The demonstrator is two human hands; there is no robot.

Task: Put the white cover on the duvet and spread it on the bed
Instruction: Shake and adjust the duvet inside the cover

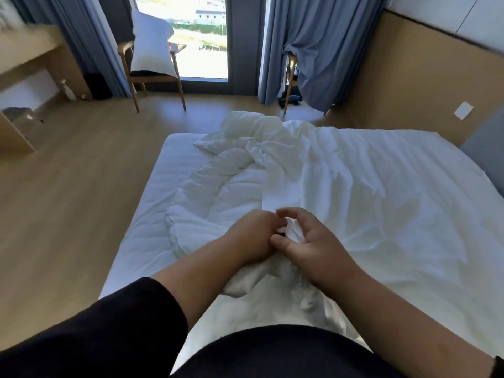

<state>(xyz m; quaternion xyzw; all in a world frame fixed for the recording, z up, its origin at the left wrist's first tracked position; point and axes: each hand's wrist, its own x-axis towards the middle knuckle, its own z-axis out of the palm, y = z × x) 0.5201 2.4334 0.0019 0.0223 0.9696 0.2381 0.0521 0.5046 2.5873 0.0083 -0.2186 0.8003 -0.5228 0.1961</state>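
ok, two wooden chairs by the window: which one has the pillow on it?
The left wooden chair, beside the glass door: a white pillow leans upright on its seat. The right chair is mostly hidden by the blue curtain.

Setting: a bedroom, likely a hotel or guest room. Evidence: large bed (409, 165) with white sheet and rumpled white bedding, padded tan headboard panel (403, 85) along the right wall with a white wall switch (463, 110), blue-grey floor-length curtains (321, 50) either side of a tall window (201, 36) looking onto outdoor greenery and buildings. Also a wooden chair (152, 77) carrying a white pillow (151, 45), light wood floor (81, 173), pale wooden built-in table (30, 50) at far left
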